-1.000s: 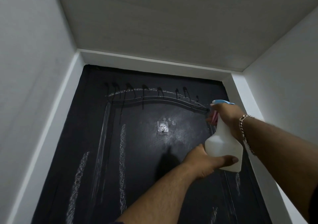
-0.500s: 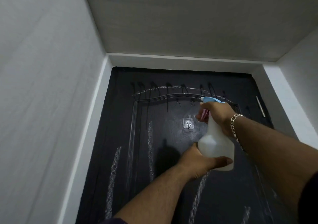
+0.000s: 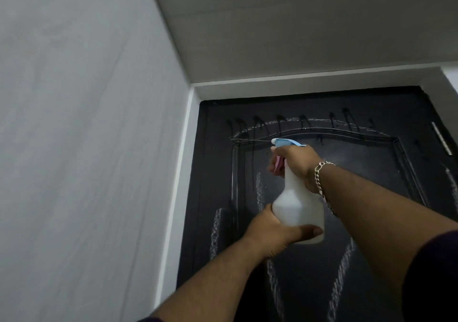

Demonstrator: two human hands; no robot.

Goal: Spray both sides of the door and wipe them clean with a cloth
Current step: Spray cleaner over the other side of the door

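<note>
Head view: two bare arms reach up toward a dark door point(image 3: 322, 259) that fills the space beyond the hands. The right hand point(image 3: 296, 164) is curled around the neck of a white spray bottle point(image 3: 297, 205), with fingers pulling on its pink trigger point(image 3: 278, 163). The left hand point(image 3: 275, 232) cups the bottom of the bottle from below, its thumb wrapped across the front. A chain bracelet point(image 3: 322, 185) hangs on the right wrist. The blue nozzle point(image 3: 285, 142) sits just above the right hand and points left, toward the upper left corner of the door's raised panel.

Compared with the two earlier pictures, the bottle and both hands have swung from the right side of the door, past the small hook at its centre, over to the left side. The hook is now hidden behind the hands and bottle. Dark wet drips point(image 3: 280, 123) run down from a row of spots above the hands, across the arched top of the panel, and pale streaks mark the door below and beside the hands.

This suggests the top of this side is being sprayed from right to left, and that pass looks nearly finished. No cloth is visible, so wiping has probably not begun, and the other side of the door is out of sight.

A grey wall point(image 3: 86, 148) stands left of the left arm.
</note>
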